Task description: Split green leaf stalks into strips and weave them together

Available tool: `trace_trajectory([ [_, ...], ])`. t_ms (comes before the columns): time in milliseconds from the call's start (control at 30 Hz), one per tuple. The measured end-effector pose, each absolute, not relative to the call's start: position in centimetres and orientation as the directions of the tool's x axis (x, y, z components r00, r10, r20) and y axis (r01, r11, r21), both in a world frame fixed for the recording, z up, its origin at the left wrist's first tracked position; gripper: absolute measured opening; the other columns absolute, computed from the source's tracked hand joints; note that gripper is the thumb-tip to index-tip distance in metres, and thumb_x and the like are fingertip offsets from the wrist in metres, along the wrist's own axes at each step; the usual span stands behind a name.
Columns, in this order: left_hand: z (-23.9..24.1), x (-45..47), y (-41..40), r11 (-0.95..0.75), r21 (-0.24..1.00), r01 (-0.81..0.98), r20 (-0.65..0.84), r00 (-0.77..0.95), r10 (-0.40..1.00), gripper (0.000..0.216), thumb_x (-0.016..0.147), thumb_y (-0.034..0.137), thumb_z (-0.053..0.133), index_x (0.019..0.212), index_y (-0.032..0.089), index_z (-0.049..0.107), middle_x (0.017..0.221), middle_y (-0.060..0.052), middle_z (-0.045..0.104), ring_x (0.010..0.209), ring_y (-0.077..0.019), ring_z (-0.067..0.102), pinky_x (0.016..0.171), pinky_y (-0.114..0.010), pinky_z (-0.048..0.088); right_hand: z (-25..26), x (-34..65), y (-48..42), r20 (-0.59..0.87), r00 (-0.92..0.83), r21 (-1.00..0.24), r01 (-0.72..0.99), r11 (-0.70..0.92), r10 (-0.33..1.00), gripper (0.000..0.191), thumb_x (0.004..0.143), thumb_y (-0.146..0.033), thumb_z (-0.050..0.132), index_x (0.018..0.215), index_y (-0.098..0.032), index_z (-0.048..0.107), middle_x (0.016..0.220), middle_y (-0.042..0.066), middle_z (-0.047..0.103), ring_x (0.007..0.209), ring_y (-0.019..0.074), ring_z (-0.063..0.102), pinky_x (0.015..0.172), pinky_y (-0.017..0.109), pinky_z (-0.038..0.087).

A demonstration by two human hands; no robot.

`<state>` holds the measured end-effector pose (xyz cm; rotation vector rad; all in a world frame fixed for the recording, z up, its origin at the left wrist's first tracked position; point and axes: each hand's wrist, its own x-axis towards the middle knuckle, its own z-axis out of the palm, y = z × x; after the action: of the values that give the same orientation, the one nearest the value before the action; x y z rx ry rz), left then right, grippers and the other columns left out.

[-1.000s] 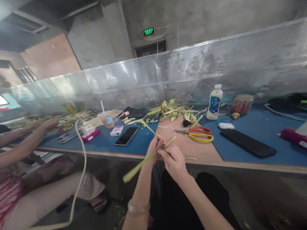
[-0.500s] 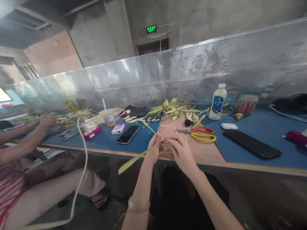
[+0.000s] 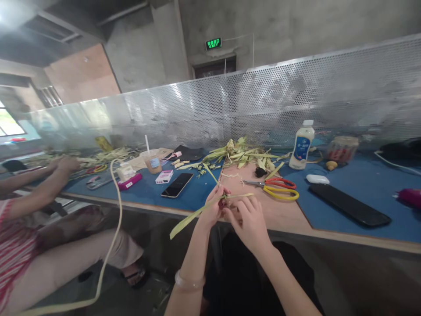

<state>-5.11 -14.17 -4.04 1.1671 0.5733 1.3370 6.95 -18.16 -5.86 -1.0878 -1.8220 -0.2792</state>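
Note:
My left hand (image 3: 212,208) is closed round a knot of pale green, leaf-like strips that look like corn husk. One long strip (image 3: 186,224) hangs out to the lower left, another (image 3: 210,173) points up and away, and a thin one (image 3: 241,195) sticks out to the right. A small dark reddish bit shows at the knot between the hands. My right hand (image 3: 248,221) is beside it with bent fingers and thumb at the knot; its fingertips are partly hidden. Scissors (image 3: 279,188) with red and yellow handles lie beyond my right hand.
A heap of husks (image 3: 241,153) lies at the back by the perforated metal screen (image 3: 263,96). A phone (image 3: 177,185), drink cup (image 3: 153,163), white bottle (image 3: 301,147) and black flat case (image 3: 348,205) stand or lie around. Another person's hands (image 3: 67,164) work at the left.
A thin strip now sticks out to the right above my right hand. My right fingers have shifted slightly lower at the knot. The camera view has shifted slightly.

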Motion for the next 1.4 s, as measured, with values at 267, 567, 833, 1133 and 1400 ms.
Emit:
trace_trajectory([
  [267, -4.2, -5.1, -14.2, -0.194, 0.912, -0.362, 0.291, 0.235, 0.927, 0.032, 0.076, 0.045, 0.052, 0.069, 0.015, 0.042, 0.061, 0.004, 0.041, 0.044, -0.0028, 0.034, 0.043, -0.017, 0.025, -6.9, 4.9, -19.5, 0.789, -0.175, -0.31, 0.714, 0.628, 0.589, 0.023, 0.085, -0.015, 0.037, 0.064, -0.017, 0.048, 0.064, 0.004, 0.053, 0.066, 0.016, 0.048, 0.062, 0.027, 0.032],
  [567, -4.4, -5.1, -13.9, -0.173, 0.904, -0.392, 0.288, 0.255, 0.923, 0.032, 0.079, 0.044, 0.048, 0.066, 0.015, 0.039, 0.055, 0.006, 0.035, 0.042, -0.0025, 0.03, 0.042, -0.017, 0.022, -7.5, 4.7, -19.8, 0.759, -0.144, -0.437, 0.61, 0.661, 0.635, 0.024, 0.084, -0.015, 0.038, 0.06, -0.018, 0.043, 0.06, 0.002, 0.049, 0.06, 0.0139, 0.046, 0.057, 0.024, 0.031],
  [833, -4.7, -5.3, -13.6, -0.149, 0.887, -0.438, 0.268, 0.225, 0.937, 0.033, 0.079, 0.043, 0.048, 0.065, 0.015, 0.038, 0.055, 0.006, 0.035, 0.041, -0.0019, 0.029, 0.04, -0.017, 0.02, -7.6, 4.7, -19.6, 0.751, -0.191, -0.435, 0.579, 0.69, 0.633, 0.021, 0.084, -0.013, 0.037, 0.065, -0.018, 0.045, 0.064, 0.002, 0.052, 0.062, 0.0146, 0.05, 0.056, 0.024, 0.035],
  [1133, -3.8, -5.6, -14.8, -0.04, 0.886, -0.462, 0.236, 0.374, 0.897, 0.029, 0.079, 0.044, 0.048, 0.076, 0.015, 0.049, 0.05, 0.007, 0.033, 0.038, -0.0025, 0.024, 0.037, -0.016, 0.018, -7.6, 7.6, -19.0, 0.799, -0.066, -0.397, 0.688, 0.607, 0.597, 0.017, 0.085, -0.023, 0.042, 0.099, -0.021, 0.052, 0.089, 0.007, 0.055, 0.081, 0.0187, 0.052, 0.069, 0.03, 0.043],
  [1400, -3.3, -5.5, -14.9, -0.026, 0.924, -0.381, 0.166, 0.34, 0.926, 0.05, 0.071, 0.054, 0.053, 0.099, 0.013, 0.057, 0.05, 0.007, 0.03, 0.039, -0.0021, 0.025, 0.037, -0.017, 0.02, -5.9, 8.3, -17.3, 0.822, -0.234, -0.192, 0.745, 0.639, 0.519, 0.013, 0.083, -0.026, 0.048, 0.091, -0.02, 0.055, 0.089, 0.007, 0.059, 0.081, 0.0208, 0.049, 0.07, 0.035, 0.039],
])
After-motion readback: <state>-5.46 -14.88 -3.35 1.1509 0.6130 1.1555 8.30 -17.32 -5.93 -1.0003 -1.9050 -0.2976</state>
